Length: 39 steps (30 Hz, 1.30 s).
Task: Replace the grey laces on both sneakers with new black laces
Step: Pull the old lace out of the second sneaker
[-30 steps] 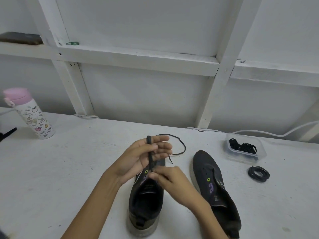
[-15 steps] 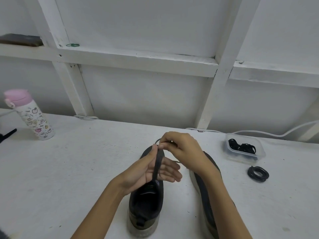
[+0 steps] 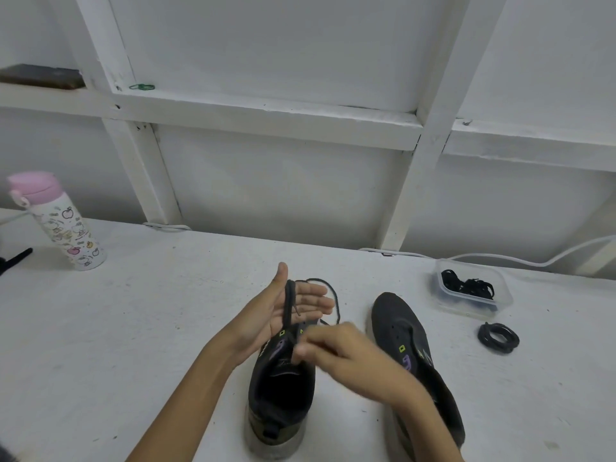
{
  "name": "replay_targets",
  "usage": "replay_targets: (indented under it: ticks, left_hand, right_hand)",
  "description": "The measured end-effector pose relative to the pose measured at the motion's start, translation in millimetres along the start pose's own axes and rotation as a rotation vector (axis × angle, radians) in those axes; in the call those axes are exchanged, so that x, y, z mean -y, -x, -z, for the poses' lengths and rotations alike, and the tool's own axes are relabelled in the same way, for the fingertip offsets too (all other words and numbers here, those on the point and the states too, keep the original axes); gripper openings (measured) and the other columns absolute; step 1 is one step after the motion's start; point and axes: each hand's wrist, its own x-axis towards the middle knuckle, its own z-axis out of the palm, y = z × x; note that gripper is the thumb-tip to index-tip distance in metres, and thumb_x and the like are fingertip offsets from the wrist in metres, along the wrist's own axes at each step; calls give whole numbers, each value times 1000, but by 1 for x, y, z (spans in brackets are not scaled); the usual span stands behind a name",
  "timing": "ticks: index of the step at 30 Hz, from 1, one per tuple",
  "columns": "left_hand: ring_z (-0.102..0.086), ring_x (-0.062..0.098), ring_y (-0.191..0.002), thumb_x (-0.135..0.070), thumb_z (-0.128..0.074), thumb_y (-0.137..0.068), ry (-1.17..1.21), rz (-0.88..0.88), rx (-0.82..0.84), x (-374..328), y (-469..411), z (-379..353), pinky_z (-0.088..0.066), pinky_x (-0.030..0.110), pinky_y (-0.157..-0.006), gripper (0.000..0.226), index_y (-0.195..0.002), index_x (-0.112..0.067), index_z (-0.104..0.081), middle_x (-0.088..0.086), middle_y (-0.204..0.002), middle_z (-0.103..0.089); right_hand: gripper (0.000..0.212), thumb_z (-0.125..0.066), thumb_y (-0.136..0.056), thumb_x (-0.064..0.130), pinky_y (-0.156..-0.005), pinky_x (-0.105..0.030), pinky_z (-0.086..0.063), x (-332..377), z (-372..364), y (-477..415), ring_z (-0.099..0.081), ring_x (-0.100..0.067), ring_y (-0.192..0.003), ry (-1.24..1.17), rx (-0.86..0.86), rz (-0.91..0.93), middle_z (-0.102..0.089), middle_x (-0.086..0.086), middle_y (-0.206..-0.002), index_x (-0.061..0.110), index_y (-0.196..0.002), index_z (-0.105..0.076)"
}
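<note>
Two dark sneakers stand on the white table. The left sneaker [image 3: 283,388] is below my hands, heel toward me. The right sneaker [image 3: 403,331] lies beside it, partly behind my right forearm. A black lace [image 3: 289,301] runs up from the left sneaker across the palm of my left hand [image 3: 283,311], which is held flat with fingers straight, and loops behind the fingers. My right hand [image 3: 336,348] pinches the lace low down, just above the shoe's tongue. The right hand is blurred.
A clear plastic tub [image 3: 500,301] holding dark laces sits at the back right, with a coiled black lace [image 3: 498,337] on the table in front of it. A pink-capped bottle [image 3: 56,221] stands at the far left. A white cable [image 3: 520,260] runs along the wall.
My right hand has come down from the top of the lace to its base near the tongue. My left hand has opened flat behind the lace and risen slightly.
</note>
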Motion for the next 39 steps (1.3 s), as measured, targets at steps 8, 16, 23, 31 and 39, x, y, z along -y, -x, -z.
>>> replay_targets:
  ticks: [8, 16, 23, 31, 39]
  left_hand:
    - [-64, 33, -112, -60, -8, -96, -70, 80, 114, 6, 12, -13, -52, 32, -95, 87, -118, 5, -61, 23, -114, -68]
    - [-62, 35, -116, -63, -17, -93, 216, -3, 124, -5, 9, -8, -52, 34, -97, 86, -120, 7, -61, 29, -121, -63]
    - [-61, 21, -120, -60, -15, -95, -69, 11, -6, 9, 2, -1, -43, 33, -108, 77, -126, -5, -59, 11, -123, -68]
    - [-62, 31, -118, -63, -10, -94, -48, 97, 148, 6, 9, -16, -46, 36, -105, 85, -124, -1, -61, 23, -119, -67]
    - [-64, 31, -115, -69, -2, -89, -184, 185, 255, 11, 12, -3, -43, 41, -108, 101, -116, 6, -64, 22, -116, -68]
  right_hand:
    - [17, -55, -95, 22, -71, -33, -47, -2, 41, -37, -56, -7, -74, 225, -388, -51, -63, 18, -74, 29, -82, -63]
    - [28, -55, -86, 19, -62, -34, -43, -38, -31, -22, -52, -6, -60, -202, -275, -155, -57, 11, -58, 32, -61, -60]
    - [20, -55, -97, 32, -58, -22, -34, -8, -4, 6, -48, -6, -58, 66, -42, -62, -52, 16, -56, 25, -83, -67]
    - [14, -61, -92, 32, -71, -33, -46, 0, 37, -34, -53, -6, -68, 225, -326, -88, -64, 13, -76, 28, -80, -67]
    - [17, -59, -95, 13, -73, -24, -52, -34, -7, -27, -66, -12, -77, -564, -307, -195, -72, -2, -79, 5, -90, -74]
